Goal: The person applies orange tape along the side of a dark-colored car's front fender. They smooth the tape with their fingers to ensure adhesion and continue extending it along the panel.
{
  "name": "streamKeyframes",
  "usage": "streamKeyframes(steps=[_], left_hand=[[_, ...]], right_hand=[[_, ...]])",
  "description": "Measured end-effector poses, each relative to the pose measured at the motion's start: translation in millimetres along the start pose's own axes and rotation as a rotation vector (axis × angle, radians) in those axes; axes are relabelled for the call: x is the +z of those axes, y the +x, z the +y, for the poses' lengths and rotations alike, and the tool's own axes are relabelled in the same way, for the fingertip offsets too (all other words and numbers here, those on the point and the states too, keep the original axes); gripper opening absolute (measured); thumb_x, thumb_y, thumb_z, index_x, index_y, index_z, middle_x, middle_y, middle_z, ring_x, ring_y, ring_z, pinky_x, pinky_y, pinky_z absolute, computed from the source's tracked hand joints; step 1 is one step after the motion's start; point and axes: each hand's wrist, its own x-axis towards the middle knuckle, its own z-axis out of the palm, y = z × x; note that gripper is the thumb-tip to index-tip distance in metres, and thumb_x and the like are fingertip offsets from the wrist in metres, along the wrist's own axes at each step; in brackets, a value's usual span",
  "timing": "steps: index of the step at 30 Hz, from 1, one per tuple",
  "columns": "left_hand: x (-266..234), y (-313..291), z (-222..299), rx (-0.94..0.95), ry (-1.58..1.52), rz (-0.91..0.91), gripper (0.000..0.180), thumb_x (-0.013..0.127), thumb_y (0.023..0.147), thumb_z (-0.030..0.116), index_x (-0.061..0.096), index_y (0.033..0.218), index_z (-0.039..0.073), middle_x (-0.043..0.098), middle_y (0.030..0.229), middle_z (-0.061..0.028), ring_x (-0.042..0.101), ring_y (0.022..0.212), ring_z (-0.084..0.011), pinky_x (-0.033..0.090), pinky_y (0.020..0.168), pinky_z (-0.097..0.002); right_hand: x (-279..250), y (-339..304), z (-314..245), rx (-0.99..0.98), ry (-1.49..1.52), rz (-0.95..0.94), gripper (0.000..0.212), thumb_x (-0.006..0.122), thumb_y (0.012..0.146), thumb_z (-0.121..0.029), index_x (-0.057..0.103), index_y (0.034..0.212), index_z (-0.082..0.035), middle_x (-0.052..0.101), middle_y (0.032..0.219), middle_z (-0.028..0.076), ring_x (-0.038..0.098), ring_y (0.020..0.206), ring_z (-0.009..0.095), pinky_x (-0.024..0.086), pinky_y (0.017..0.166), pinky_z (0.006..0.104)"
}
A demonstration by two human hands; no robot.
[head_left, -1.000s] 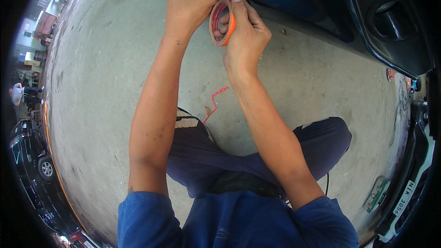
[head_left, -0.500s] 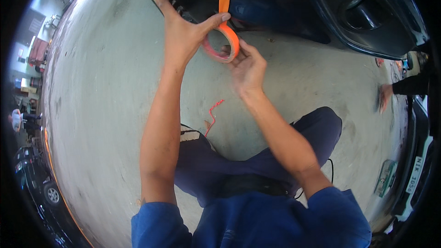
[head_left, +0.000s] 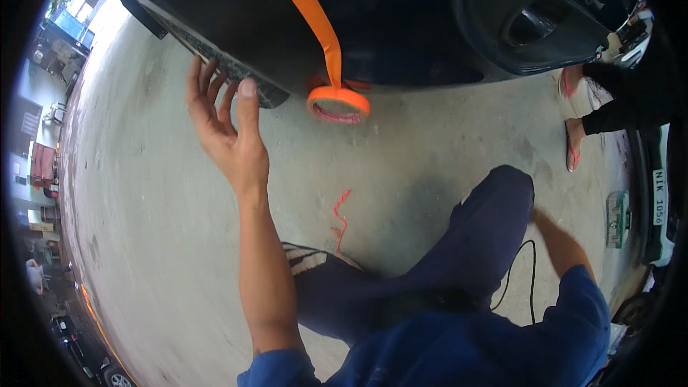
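Observation:
A roll of orange tape [head_left: 337, 94] hangs by its own unrolled strip of tape [head_left: 309, 13] below a dark car bumper [head_left: 401, 21]. Neither hand touches the roll. To its left, my left hand [head_left: 233, 132] is raised with fingers apart and holds nothing. Its fingertips are close to the bumper's lower edge; whether they touch it I cannot tell. My right arm [head_left: 562, 244] reaches down beside my right knee [head_left: 494, 208], and the hand is hidden behind the knee.
A twisted red strip [head_left: 340, 218] lies on the concrete floor between my legs. A black cord [head_left: 532, 272] loops by my right leg. Another person's sandalled foot [head_left: 573, 143] stands at the right, near a green case [head_left: 618, 218] and another vehicle.
Both hands have let go of the tape roll, which now hangs from its strip. My left hand moved left; my right hand dropped behind my right knee. The view shifted toward the bumper.

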Motion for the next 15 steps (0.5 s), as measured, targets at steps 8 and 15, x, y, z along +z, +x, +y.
streamKeyframes(steps=[8,15], left_hand=[[-1.1,-8.5,11.1,0.074,0.141,-0.128,0.013,0.075,0.101,0.01,0.08,0.109,0.001,0.079,0.105,-0.0089,0.072,0.098,-0.0175,0.054,0.094,-0.0313],[19.7,-4.7,31.7,0.186,0.176,-0.167,0.007,0.078,0.097,0.008,0.08,0.102,0.003,0.078,0.099,-0.0068,0.069,0.093,-0.0175,0.052,0.087,-0.0305]], right_hand=[[21.0,-72.2,156.2,0.455,-0.297,0.02,0.052,0.062,0.105,-0.042,0.069,0.143,-0.008,0.069,0.143,0.017,0.065,0.13,0.029,0.046,0.115,0.0455],[37.9,-74.2,119.5,0.408,-0.304,0.01,0.053,0.063,0.105,-0.043,0.068,0.145,-0.008,0.068,0.144,0.018,0.064,0.133,0.03,0.046,0.115,0.0452]])
